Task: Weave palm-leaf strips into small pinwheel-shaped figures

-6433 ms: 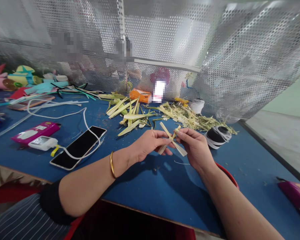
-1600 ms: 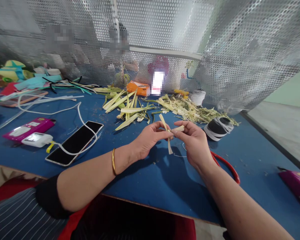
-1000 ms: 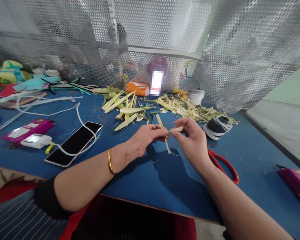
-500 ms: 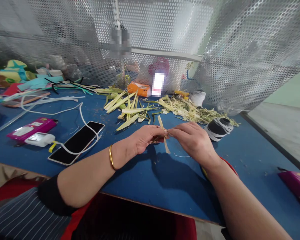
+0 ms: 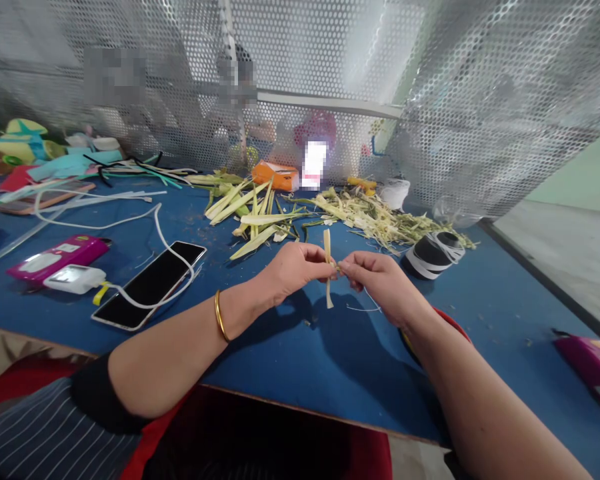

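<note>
Over the blue table (image 5: pixel 280 373), my left hand (image 5: pixel 303 270) pinches a narrow pale yellow leaf strip (image 5: pixel 327 247) between thumb and fingers. The strip stands nearly upright, its ends showing above and below the fingertips. My right hand (image 5: pixel 373 277) is closed in a pinch right beside it, fingertips almost touching those of the left. A thin white thread (image 5: pixel 365 309) curves down from the right fingers toward the table. The spot where strip and thread meet is hidden by my fingertips.
Cut pale leaves (image 5: pixel 255 213) and a heap of shredded leaf scraps (image 5: pixel 365 213) lie beyond my hands. A black cone with white binding (image 5: pixel 433 253) stands at right. Leftward are a phone (image 5: pixel 153 283), a white cable (image 5: pixel 163 227) and a magenta device (image 5: pixel 60 257). Perforated mesh (image 5: pixel 325 53) rises behind.
My right hand has turned, bringing its thumb and curled fingers into view. The leaf strip has gone from slanted to nearly upright. The thread now curves up toward the right fingers.
</note>
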`<move>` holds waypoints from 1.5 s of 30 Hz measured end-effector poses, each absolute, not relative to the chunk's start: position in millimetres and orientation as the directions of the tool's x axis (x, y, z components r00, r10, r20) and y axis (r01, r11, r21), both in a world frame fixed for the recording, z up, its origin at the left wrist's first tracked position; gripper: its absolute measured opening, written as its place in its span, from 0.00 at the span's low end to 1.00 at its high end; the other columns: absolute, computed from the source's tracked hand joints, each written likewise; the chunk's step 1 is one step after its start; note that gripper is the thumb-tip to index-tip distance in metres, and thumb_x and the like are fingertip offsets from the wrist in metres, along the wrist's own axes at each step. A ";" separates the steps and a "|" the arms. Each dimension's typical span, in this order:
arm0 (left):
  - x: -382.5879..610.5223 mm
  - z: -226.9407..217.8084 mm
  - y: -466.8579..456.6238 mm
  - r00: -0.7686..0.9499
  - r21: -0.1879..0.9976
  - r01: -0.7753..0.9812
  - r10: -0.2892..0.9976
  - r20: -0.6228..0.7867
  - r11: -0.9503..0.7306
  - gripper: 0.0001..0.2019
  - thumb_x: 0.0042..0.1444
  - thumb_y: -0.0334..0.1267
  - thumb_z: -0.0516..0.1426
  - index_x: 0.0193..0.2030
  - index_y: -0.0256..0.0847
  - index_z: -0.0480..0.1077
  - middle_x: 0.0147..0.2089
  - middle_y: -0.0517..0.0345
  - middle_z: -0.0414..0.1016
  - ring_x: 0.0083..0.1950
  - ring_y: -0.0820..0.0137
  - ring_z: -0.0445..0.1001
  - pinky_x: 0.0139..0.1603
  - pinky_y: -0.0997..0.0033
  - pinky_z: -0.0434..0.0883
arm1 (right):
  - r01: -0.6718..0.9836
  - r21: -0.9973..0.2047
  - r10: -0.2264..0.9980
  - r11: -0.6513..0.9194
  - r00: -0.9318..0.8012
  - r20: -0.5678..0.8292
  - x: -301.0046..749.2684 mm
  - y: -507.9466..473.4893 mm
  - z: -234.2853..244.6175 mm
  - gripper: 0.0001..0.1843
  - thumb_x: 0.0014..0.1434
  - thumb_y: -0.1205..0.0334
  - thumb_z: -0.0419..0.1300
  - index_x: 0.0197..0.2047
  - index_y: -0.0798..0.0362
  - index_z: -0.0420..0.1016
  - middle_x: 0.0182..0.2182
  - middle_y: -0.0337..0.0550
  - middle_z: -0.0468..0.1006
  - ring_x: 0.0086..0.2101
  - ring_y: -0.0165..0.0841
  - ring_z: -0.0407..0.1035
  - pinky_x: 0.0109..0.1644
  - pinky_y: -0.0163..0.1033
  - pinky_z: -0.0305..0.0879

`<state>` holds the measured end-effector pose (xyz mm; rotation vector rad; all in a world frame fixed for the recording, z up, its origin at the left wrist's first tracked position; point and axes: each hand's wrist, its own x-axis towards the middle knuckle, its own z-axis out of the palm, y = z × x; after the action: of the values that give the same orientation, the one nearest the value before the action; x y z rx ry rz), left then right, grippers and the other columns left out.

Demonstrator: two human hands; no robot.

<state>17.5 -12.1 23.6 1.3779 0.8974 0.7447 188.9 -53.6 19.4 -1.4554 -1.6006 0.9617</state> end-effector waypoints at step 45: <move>17.6 25.4 -17.0 0.492 0.988 0.151 0.866 -0.093 0.020 0.02 0.43 0.32 0.63 0.25 0.38 0.74 0.26 0.57 0.75 0.30 0.72 0.70 0.38 0.69 0.67 | 0.760 -0.589 0.960 0.273 -0.171 0.223 192.4 -53.5 25.8 0.16 0.62 0.57 0.53 0.23 0.50 0.65 0.18 0.36 0.69 0.23 0.30 0.62 0.29 0.35 0.54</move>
<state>17.6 -17.0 25.4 1.4695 0.9380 0.7052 192.4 -53.5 25.8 -1.5434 -1.9926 0.4669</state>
